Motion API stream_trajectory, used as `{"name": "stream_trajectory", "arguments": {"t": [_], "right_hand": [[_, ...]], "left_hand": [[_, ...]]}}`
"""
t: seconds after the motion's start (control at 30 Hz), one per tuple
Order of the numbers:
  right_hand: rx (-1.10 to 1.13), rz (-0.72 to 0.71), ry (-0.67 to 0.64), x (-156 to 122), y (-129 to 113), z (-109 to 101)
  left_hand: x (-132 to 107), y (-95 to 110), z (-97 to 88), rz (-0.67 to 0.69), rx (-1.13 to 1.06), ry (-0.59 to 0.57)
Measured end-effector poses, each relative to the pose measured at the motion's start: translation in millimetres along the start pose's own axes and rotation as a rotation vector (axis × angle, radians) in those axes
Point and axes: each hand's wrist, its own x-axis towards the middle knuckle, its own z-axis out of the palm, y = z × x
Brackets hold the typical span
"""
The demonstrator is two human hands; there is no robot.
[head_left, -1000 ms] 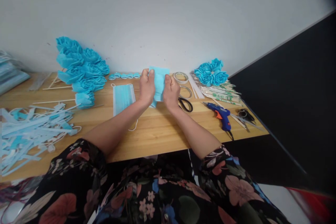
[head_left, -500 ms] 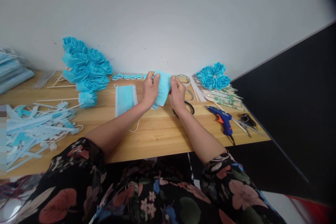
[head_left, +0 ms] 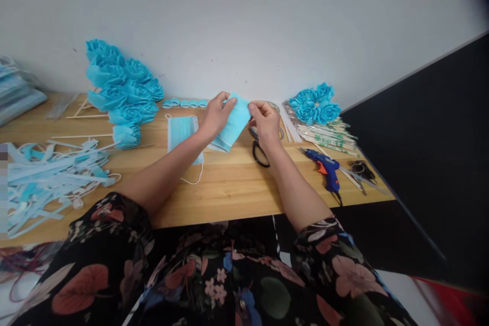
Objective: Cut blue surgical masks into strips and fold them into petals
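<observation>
A folded light-blue sheet of mask fabric (head_left: 236, 121) hangs above the table between my hands, tilted with its lower end to the left. My left hand (head_left: 218, 114) is closed on its upper left edge, thumb on top. Its upper right corner is pinched between the thumb and fingers of my right hand (head_left: 264, 121). Below the left forearm lies a blue face mask (head_left: 179, 132) with white ear loops, partly covered by that arm. Black-handled scissors (head_left: 260, 155) rest on the table under the right hand, partly hidden.
Blue fabric roses (head_left: 126, 84) on sticks are piled at the left, with cut mask strips (head_left: 57, 178) in front. A second rose bunch (head_left: 316, 103) lies on wrapped sticks (head_left: 328, 137) at the right. Nearby are a blue glue gun (head_left: 324, 165) and small blue rolls (head_left: 185, 104) along the wall.
The fabric sheet has turned, its lower end swinging left. My right hand has shifted to a fingertip pinch at the corner. The view has tipped slightly.
</observation>
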Motion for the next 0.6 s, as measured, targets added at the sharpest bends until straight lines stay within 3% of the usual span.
{"name": "stream_trajectory", "arguments": {"t": [0.13, 0.2, 0.4, 0.6], "right_hand": [[-0.081, 0.067, -0.068, 2.6, 12.4, -1.7], [-0.167, 0.088, -0.122, 2.4, 19.5, -0.9], [-0.363, 0.066, -0.187, -1.5, 31.0, 3.9], [-0.374, 0.074, -0.268, -2.3, 34.4, 4.0]], "left_hand": [[11.5, 3.7, -25.4, -0.103, 0.147, -0.309], [16.6, 1.0, -37.2, -0.12, 0.268, -0.392], [22.9, -20.4, -47.7, -0.099, 0.652, -0.448], [19.9, -32.5, -44.2, -0.114, 0.777, -0.521]]}}
